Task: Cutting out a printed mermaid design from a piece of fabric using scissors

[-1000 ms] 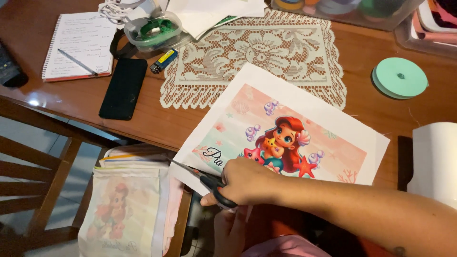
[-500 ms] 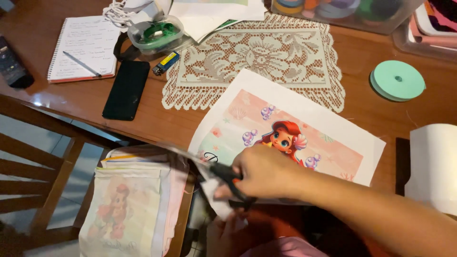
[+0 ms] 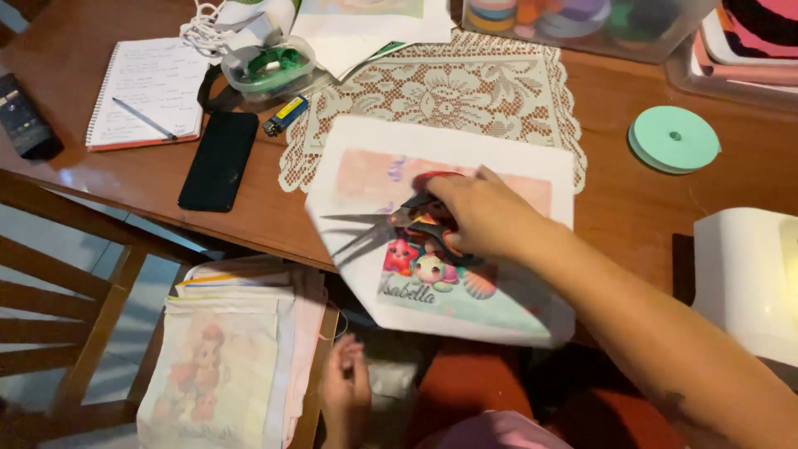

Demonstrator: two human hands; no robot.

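Scissors (image 3: 391, 226) are gripped in the right hand (image 3: 482, 216), blades spread wide and pointing left, probably ready for a trim. They're held over the printed sheet (image 3: 449, 241), which overhangs the table's (image 3: 274, 224) near edge. The left hand (image 3: 347, 387) is kept low, fingers loose, holding nothing. A fabric stack (image 3: 233, 349) sits left.

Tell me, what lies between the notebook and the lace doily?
In the head view, a black phone and a small lighter lie between the notebook and the doily.
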